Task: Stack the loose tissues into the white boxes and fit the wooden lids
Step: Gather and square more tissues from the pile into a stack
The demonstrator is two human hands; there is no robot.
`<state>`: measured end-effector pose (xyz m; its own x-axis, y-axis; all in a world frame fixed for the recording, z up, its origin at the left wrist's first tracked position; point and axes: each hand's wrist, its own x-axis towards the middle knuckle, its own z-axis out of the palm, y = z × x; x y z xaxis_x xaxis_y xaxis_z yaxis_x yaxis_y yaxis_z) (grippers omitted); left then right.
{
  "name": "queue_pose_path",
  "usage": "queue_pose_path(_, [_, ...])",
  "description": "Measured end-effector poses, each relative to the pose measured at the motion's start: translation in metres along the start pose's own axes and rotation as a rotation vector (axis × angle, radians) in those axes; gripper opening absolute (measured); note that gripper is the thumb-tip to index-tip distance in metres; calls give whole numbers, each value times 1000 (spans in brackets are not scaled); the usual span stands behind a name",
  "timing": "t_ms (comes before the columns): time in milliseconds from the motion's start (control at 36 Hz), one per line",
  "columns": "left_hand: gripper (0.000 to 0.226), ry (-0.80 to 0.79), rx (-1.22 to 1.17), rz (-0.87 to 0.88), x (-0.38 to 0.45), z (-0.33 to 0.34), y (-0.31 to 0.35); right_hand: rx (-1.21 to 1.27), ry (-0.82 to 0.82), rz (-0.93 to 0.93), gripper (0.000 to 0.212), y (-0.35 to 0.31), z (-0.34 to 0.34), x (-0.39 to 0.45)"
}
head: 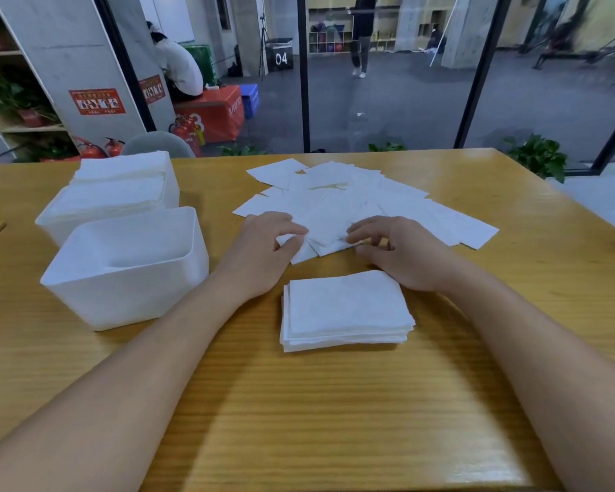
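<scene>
Both hands are at the near edge of the loose tissues (352, 204), the left hand (263, 243) and right hand (395, 250) each pinching thin, limp sheets best lifted by their edges, with the squared stack (345, 310) just behind them.

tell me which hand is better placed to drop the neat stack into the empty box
Left, probably. The left hand sits on the side of the empty white box, which stands left of the neat stack. The right hand would have to cross over.
</scene>
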<state>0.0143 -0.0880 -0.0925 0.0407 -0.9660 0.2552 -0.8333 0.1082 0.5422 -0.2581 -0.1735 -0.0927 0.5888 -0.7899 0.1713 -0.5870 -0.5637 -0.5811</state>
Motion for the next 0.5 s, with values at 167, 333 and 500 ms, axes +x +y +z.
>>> queue_pose_path(167, [36,-64,-67,-21,15,10,0,5,-45,28,23,3,0,0])
queue_pose_path(333, [31,2,-61,-32,16,18,3,-8,-58,28,23,0,-2,-1])
queue_pose_path(500, [45,-4,-36,-17,17,17,5,-35,-67,29,25,-3,-3,-1])
